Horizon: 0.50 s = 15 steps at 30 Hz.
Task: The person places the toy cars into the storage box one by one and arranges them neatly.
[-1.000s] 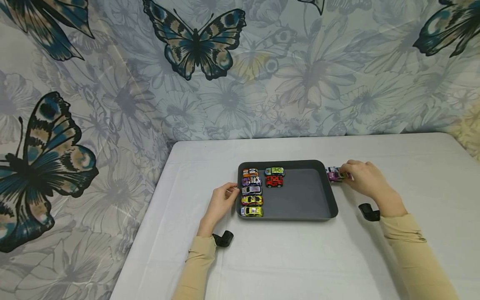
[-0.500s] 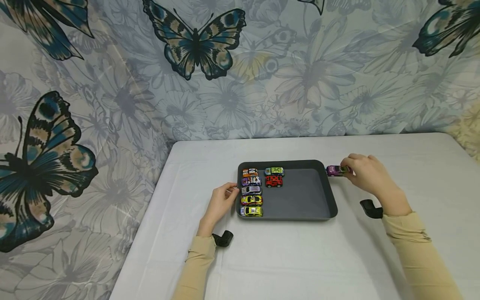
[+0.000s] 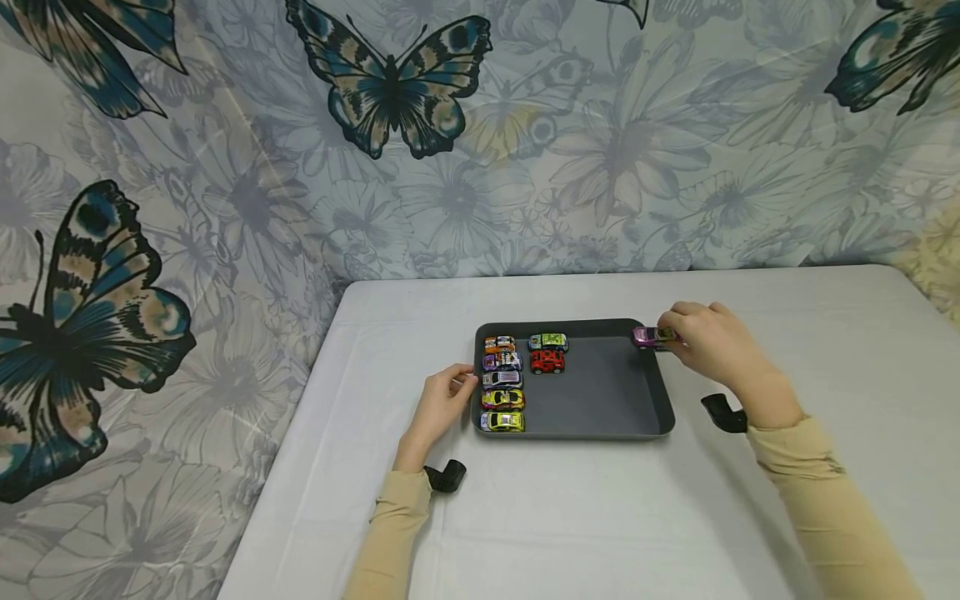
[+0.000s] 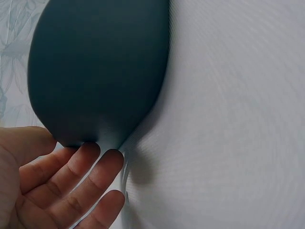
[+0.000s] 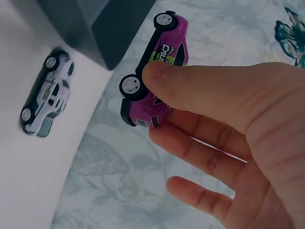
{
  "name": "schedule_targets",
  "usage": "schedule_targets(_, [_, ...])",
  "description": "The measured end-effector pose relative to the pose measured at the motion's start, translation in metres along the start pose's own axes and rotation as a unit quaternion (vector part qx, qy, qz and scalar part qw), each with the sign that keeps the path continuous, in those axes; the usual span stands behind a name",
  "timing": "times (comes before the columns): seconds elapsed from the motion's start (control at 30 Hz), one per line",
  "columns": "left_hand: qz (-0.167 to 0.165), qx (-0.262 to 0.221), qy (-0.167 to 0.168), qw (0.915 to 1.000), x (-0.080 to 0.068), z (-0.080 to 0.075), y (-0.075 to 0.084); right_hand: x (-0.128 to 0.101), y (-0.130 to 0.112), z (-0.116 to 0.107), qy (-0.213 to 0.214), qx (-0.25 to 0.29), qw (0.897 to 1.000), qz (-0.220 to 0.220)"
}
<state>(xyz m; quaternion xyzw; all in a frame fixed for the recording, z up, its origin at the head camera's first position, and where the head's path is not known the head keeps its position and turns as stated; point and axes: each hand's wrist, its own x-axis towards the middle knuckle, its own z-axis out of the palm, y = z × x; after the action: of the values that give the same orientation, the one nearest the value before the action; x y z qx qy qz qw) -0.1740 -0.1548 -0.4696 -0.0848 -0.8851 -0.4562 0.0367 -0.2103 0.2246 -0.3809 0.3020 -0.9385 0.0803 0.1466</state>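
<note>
My right hand (image 3: 708,342) pinches a purple toy car (image 3: 647,337) between thumb and fingers, over the far right corner of the dark grey tray (image 3: 600,400). In the right wrist view, the purple car (image 5: 174,40) shows its wheels and green side lettering; the thumb presses on its side. My left hand (image 3: 442,404) holds the tray's left rim; in the left wrist view its thumb and fingertips meet the tray's edge (image 4: 95,71). Inside the tray, several toy cars line the left side, among them a yellow car (image 3: 502,400). A green car (image 3: 548,342) and a red car (image 3: 547,362) start a second column.
A white toy car (image 5: 47,95) lies on the table beside the tray in the right wrist view. White cloth covers the table (image 3: 570,517). Behind it hangs a butterfly-patterned backdrop (image 3: 450,217). Each wrist bears a black camera (image 3: 446,477).
My right hand has lifted the purple car from the table right of the tray and carried it left, over the tray's rim. The left hand stays at the rim.
</note>
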Motion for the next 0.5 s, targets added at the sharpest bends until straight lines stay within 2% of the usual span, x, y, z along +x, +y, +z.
schedule_targets(0.23, [0.005,0.001,0.002,1.0000,0.000,-0.001,0.000,0.011,-0.013,0.003,0.008,-0.001,1.000,-0.023])
schedule_targets(0.5, [0.018,0.000,0.005,0.9998,-0.001,-0.001,0.000,0.019,-0.026,0.011,-0.017,-0.007,0.999,-0.036])
